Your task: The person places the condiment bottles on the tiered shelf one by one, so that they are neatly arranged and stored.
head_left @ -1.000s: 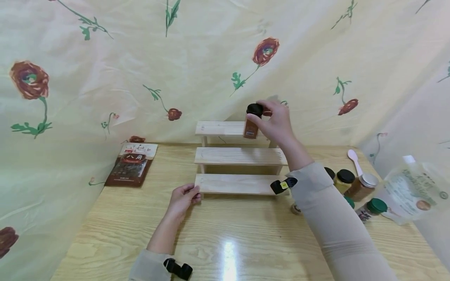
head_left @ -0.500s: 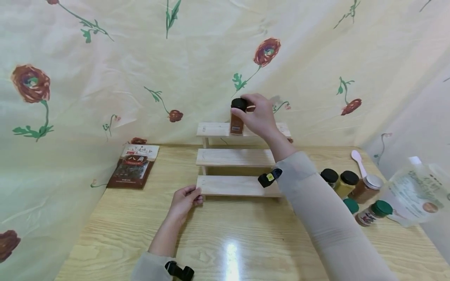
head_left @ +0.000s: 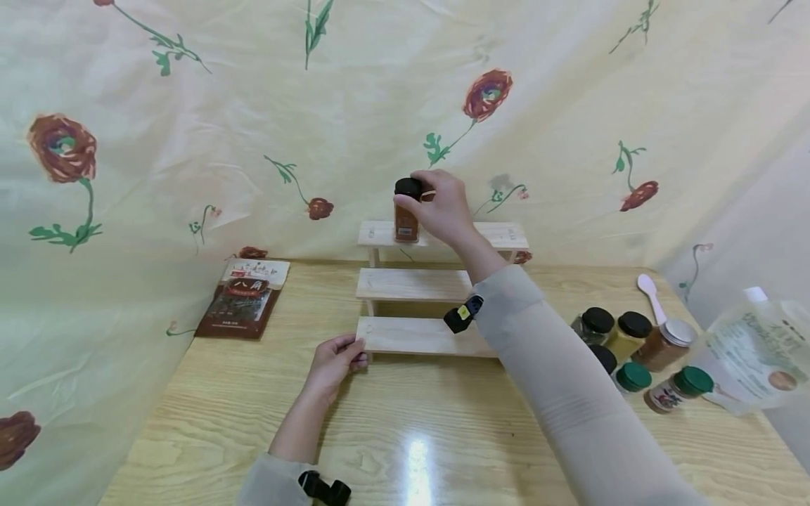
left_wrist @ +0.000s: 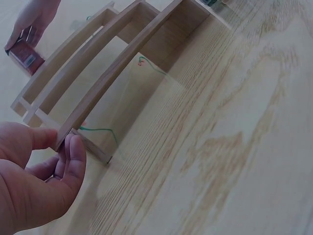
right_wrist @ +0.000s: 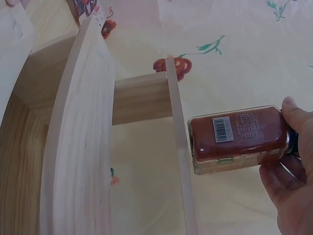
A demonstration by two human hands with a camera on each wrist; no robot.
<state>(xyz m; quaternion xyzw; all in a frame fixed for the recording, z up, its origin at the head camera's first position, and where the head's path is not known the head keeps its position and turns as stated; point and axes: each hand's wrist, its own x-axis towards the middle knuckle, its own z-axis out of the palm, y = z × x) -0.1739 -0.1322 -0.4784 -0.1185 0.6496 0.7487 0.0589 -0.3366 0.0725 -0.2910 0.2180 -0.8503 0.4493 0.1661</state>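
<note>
A spice jar [head_left: 406,223] of red-brown powder, with a black cap and a barcode label, stands upright at the left part of the top shelf of a three-tier wooden rack [head_left: 411,334]. My right hand [head_left: 445,209] pinches it by the cap, thumb and fingers on opposite sides. In the right wrist view the base of the jar [right_wrist: 239,134] is right at the top board; whether it bears on it I cannot tell. My left hand [head_left: 333,367] grips the left end of the bottom shelf, thumb above and fingers curled beneath, as the left wrist view shows.
Several spice jars with black, green and silver caps stand on the right, among them a green-capped jar [head_left: 680,390]. Beyond them are a white spoon [head_left: 650,295] and a clear spouted pouch [head_left: 756,351]. A brown spice packet [head_left: 243,299] lies at the left. A floral cloth hangs behind.
My right hand has carried the jar leftward along the top shelf, from its right-middle to its left part, and slightly lower relative to the board. The left hand keeps its grip on the rack.
</note>
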